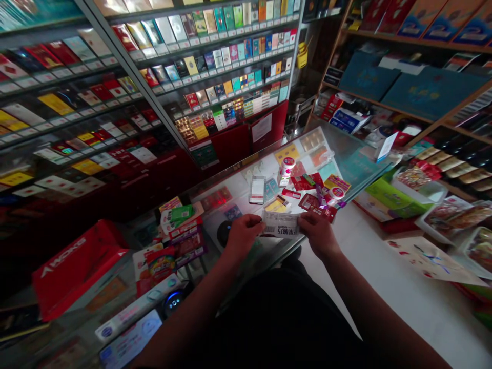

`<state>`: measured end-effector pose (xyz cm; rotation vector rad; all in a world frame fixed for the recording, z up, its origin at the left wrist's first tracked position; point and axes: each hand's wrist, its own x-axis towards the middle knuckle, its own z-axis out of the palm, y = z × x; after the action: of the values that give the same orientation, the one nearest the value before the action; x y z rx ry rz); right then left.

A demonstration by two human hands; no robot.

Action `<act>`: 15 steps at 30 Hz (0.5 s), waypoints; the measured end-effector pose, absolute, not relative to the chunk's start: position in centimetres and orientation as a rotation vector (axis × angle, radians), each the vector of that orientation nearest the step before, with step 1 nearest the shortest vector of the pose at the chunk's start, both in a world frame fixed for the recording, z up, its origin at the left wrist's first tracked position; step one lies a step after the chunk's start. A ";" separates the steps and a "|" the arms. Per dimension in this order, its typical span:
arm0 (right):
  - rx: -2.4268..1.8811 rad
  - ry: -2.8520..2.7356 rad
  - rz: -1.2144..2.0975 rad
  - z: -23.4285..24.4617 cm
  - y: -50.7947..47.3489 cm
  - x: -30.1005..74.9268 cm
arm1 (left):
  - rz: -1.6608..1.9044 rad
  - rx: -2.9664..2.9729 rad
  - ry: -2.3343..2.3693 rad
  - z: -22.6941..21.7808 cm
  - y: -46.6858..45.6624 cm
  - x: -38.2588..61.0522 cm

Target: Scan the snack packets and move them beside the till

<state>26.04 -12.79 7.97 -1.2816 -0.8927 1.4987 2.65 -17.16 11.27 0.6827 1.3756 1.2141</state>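
Between both hands stretches a flat whitish packet point(281, 224) with a barcode and dark print facing me. My left hand point(244, 233) pinches its left end, and my right hand point(319, 234) grips the right end. Just beyond lies a yellow pack point(278, 205) on the glass counter. A pale rectangular item point(257, 190), blurred out, lies farther left. To the right are a dark red packet point(312, 203), a small red packet point(291, 193), and a round pink-and-white tub point(337, 193). Another such tub point(287, 165) stands farther back.
The glass counter point(246, 171) runs diagonally. Colourful snack packs point(184, 241) and a large red box point(79, 264) sit at left. Shelves of cigarette packs point(215, 59) line the back wall. Bins of packaged goods point(418, 177) stand at right, beside the pale floor point(357, 256).
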 end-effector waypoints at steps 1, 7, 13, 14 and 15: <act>-1.270 -0.872 1.509 8.2 -12.5 25.5 | 1.224 0.703 1.392 11.5 -16.8 2.2; -1.237 -0.813 1.590 9.5 -11.3 23.1 | 1.279 0.657 1.354 13.5 -14.5 0.5; -1.196 -0.897 1.603 10.2 -9.8 22.6 | 1.206 0.719 1.335 14.3 -13.0 -0.6; -1.194 -0.910 1.591 10.4 -9.4 22.6 | 1.191 0.741 1.347 14.3 -12.7 -0.9; -1.194 -0.920 1.578 10.5 -9.1 22.5 | 1.176 0.762 1.360 14.3 -12.4 -1.1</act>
<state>22.55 -9.14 10.47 -1.1943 -0.9199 1.5779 -1.11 -12.37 14.25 0.7621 1.3598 1.1763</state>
